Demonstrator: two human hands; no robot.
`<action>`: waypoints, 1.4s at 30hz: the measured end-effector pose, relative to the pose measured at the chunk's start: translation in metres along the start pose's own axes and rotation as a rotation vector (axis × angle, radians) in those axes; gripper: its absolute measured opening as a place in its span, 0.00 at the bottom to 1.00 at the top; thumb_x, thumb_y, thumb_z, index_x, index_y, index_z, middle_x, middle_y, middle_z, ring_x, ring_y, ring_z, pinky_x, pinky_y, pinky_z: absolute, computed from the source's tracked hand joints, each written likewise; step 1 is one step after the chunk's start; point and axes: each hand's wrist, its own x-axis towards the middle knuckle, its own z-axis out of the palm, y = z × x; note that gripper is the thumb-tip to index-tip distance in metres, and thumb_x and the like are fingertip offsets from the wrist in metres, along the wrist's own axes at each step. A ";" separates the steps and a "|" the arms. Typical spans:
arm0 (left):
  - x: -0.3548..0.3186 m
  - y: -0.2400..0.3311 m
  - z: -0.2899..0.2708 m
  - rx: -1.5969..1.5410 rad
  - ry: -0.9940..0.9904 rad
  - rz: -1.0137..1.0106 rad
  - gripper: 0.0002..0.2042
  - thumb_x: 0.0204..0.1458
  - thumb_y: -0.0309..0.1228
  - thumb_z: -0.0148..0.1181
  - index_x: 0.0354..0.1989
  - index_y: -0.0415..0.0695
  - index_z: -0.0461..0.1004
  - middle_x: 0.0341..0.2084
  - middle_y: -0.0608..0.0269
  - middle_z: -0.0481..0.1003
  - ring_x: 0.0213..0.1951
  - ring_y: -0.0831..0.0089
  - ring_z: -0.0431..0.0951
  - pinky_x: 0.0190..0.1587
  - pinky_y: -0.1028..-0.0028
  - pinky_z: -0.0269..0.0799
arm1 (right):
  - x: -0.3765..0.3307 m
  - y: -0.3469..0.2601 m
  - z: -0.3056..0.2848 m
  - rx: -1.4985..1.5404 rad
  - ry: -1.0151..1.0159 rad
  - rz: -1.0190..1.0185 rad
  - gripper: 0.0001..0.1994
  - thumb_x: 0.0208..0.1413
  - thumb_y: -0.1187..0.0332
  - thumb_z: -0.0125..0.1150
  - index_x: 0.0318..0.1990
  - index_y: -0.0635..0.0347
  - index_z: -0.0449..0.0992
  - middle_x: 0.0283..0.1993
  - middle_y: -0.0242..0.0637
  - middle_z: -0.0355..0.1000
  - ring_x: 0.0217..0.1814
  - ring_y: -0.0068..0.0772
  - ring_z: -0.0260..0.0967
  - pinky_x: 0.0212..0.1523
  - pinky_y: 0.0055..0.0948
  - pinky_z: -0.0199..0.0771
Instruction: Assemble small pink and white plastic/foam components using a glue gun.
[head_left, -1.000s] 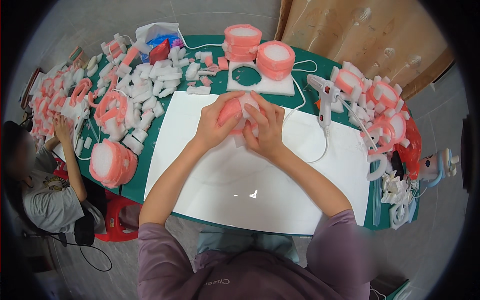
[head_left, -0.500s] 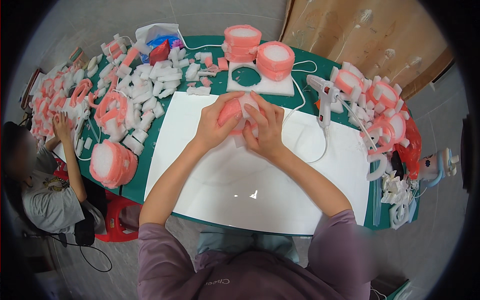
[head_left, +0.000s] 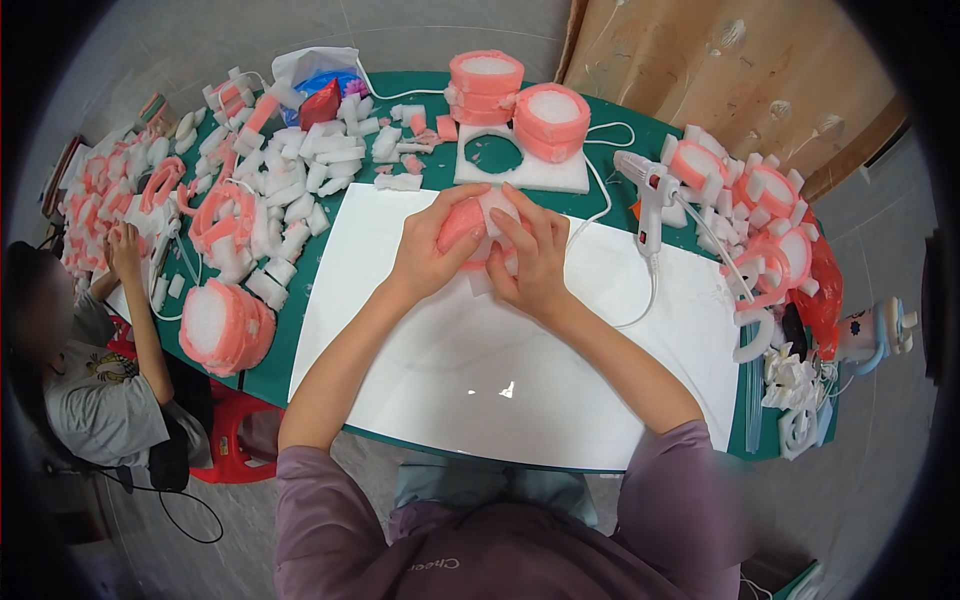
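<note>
A pink and white foam piece [head_left: 461,222] is held between my two hands, above the far part of a white sheet [head_left: 440,370]. My left hand [head_left: 432,240] wraps its left side, the thumb pressed on the pink face. On the other side my right hand [head_left: 532,248] grips it, fingers bent over a white foam strip [head_left: 497,206]. Much of the piece is covered by my fingers. Just beyond my hands lies a white foam slab [head_left: 560,178] with a round hole. A white hot glue gun [head_left: 650,200] stands to the right of my right hand.
Pink-and-white foam rounds [head_left: 553,118] stand at the back; another foam round [head_left: 228,328] sits at the left. White foam scraps [head_left: 300,160] spread over the green table [head_left: 270,375]. More foam pieces [head_left: 765,190] and a red bag [head_left: 826,275] are on the right. Another person [head_left: 90,370] works at the left.
My hands and the foam piece stay almost the same. At the left, the other person's hand has shifted slightly.
</note>
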 end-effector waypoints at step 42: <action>0.001 0.004 0.002 0.054 0.011 -0.027 0.19 0.45 0.31 0.53 0.47 0.41 0.65 0.39 0.53 0.72 0.37 0.61 0.75 0.39 0.73 0.68 | 0.001 0.000 -0.001 0.015 -0.006 0.022 0.29 0.32 0.80 0.52 0.49 0.54 0.63 0.56 0.42 0.57 0.46 0.39 0.54 0.45 0.33 0.53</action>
